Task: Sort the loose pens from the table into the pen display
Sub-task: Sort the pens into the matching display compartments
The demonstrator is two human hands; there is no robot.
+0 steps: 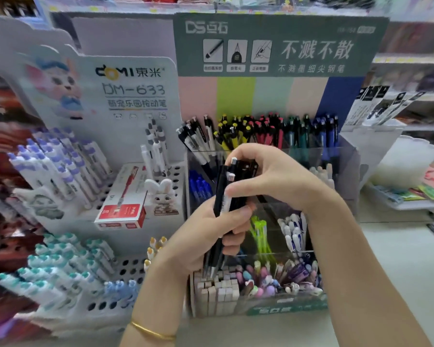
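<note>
Centre of view: my left hand comes up from 7 o'clock, a thin gold bangle on its wrist. Its grip is wrapped round the lower barrels of a bundle of black pens. The bundle stands nearly upright, metal tips pointing down toward 6 o'clock and silver button ends up toward 12 o'clock. My right hand comes in from 5 o'clock and arches over the top of the same bundle; its grip is narrow, with thumb and curled fingers pinching the upper ends. How many pens the bundle holds I cannot tell. The bundle is off the bench, in front of the pen display, a clear tiered stand with a green header card at 12 to 1 o'clock. The back tier holds white, yellow, red, green and blue pens in colour groups; the lower tiers hold blue, lime, white and pastel ones. At 9 to 10 o'clock stands a white rack with round holes, holding purple- and teal-capped pens, a red box and a rabbit figure.
</note>
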